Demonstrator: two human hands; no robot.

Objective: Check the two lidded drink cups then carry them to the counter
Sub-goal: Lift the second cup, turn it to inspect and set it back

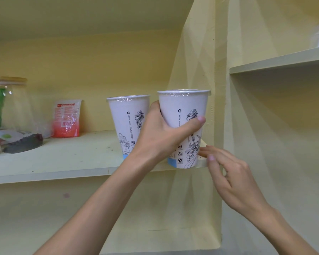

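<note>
Two white paper cups, black line drawings, blue base band, clear sealed lids. Both upright, long axis vertical, lids up. Your left hand [160, 133] wraps near cup [184, 115] at shelf [63, 159] front edge. Far cup [127, 118] stands on shelf just left. Your right hand [232, 173] fingers loosely spread, fingertips by near cup's base; contact unclear.

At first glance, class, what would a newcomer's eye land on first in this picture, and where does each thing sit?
First, two white lidded cups with line drawings: the left hand grips the nearer cup at the shelf edge, while the second cup stands just behind to its left. The right hand reaches toward the held cup's base, fingers open. Far left on the shelf, a red pouch leans on the yellow wall beside a glass jar.
</note>
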